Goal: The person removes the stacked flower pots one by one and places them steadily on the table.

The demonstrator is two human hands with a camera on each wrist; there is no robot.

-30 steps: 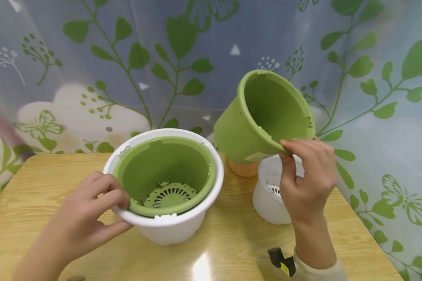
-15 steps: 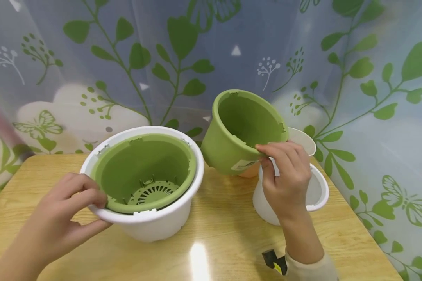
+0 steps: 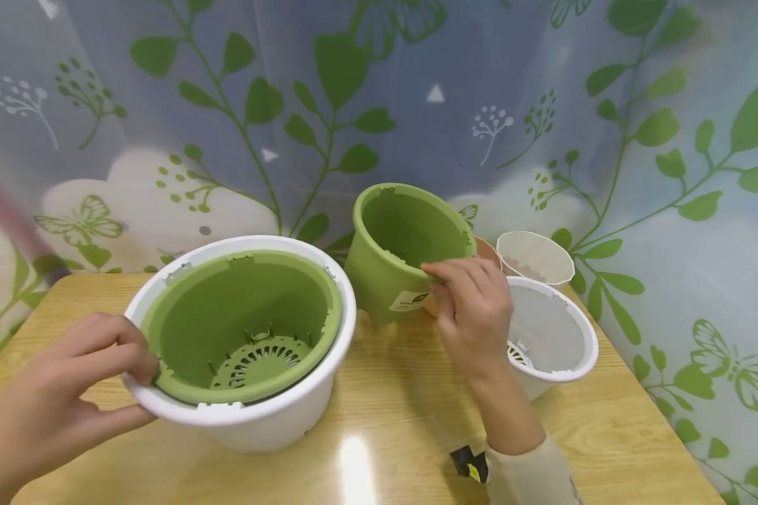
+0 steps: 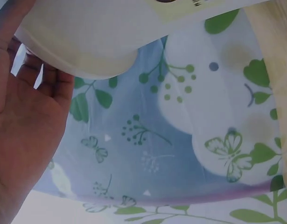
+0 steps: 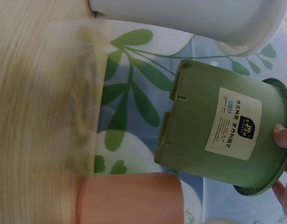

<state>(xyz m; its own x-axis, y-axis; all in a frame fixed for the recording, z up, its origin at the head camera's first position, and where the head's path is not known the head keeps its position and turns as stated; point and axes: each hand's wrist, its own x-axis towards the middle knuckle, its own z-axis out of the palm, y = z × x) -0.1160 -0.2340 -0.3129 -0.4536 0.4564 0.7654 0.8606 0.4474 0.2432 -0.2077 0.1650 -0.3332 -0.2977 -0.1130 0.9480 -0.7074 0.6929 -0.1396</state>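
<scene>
On the left, my left hand point(image 3: 69, 382) grips the rim of a large white flower pot point(image 3: 262, 431), thumb below the rim and fingers over it. A green flower pot point(image 3: 240, 298) with a slotted base sits nested inside. My right hand point(image 3: 476, 312) pinches the near rim of a second green flower pot point(image 3: 382, 277), which is tilted with its mouth toward me. In the right wrist view this green pot point(image 5: 194, 126) hangs above the table and bears a printed label point(image 5: 234, 123). The left wrist view shows the white pot's outer wall point(image 4: 87, 37).
Right of my right hand stands a smaller white pot point(image 3: 552, 322) with a slotted base. Behind it are a cream pot point(image 3: 537, 256) and an orange pot point(image 3: 489, 252), partly hidden. A leaf-patterned curtain point(image 3: 417, 140) hangs behind the wooden table point(image 3: 385, 393).
The green pot in my right hand has moved left and down, uncovering the smaller white, orange and cream pots. My left hand has shifted the nested pots to the left.
</scene>
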